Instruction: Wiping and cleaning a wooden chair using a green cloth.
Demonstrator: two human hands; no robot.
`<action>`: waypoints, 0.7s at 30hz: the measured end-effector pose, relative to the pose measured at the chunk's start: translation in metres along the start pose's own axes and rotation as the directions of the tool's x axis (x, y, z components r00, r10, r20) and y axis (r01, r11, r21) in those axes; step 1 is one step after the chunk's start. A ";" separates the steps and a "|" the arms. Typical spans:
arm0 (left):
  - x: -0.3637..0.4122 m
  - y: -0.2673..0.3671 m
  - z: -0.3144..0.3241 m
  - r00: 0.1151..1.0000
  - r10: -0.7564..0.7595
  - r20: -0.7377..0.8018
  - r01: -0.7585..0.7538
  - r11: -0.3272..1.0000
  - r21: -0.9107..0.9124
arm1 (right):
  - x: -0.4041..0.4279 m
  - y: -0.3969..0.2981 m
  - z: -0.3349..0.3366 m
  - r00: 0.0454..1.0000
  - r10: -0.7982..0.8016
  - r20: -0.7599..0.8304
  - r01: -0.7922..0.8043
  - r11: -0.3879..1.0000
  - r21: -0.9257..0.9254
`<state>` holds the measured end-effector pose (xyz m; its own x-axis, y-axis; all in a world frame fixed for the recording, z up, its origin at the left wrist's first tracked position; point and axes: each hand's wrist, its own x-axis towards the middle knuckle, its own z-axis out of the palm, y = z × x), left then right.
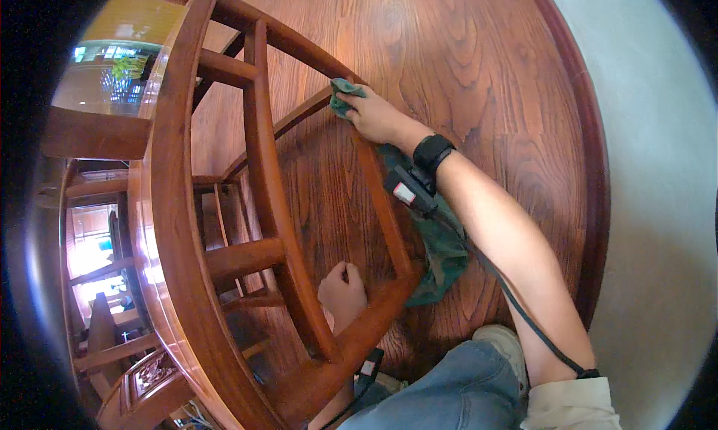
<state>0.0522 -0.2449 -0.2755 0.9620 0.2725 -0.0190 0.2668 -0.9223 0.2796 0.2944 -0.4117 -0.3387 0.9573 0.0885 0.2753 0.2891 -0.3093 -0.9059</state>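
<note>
My right hand [374, 116] grips a bunched end of a green cloth [343, 96] against a corner of the reddish-brown wooden table frame [269, 149]. A wider length of the same cloth hangs past the wrist, behind the slim wooden bar [377, 189], as far as the lower corner of the frame. My left hand [343, 290] is curled on the inner side of the frame, between the bars, with nothing visible in its fingers. Part of the left forearm is hidden behind the thick lower rail [359, 332].
At the left, the glossy tabletop [148, 250] reflects light. Beyond it stand a carved wooden chair [148, 374] and other wooden furniture. A baseboard [597, 217] and pale wall [656, 205] border the wood-grain floor [482, 54] at right. Corded black devices [412, 189] are strapped to both wrists.
</note>
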 end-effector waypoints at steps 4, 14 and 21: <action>-0.002 -0.007 0.000 0.999 -0.011 -0.038 0.013 0.999 0.039 | -0.038 -0.013 0.005 0.994 0.104 -0.013 -0.101 0.983 0.156; -0.001 -0.003 -0.001 0.998 0.024 -0.051 -0.021 0.998 0.058 | -0.196 -0.052 -0.004 0.976 0.109 0.191 -0.166 0.935 0.312; 0.003 -0.006 -0.004 0.998 -0.036 0.049 0.033 0.997 0.068 | -0.243 -0.099 -0.028 0.889 0.195 0.414 -0.215 0.977 0.001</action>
<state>0.0537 -0.2377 -0.2730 0.9534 0.2919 -0.0758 0.3015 -0.9293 0.2134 0.0328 -0.4294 -0.3071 0.9095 0.4105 -0.0656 0.0765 -0.3205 -0.9441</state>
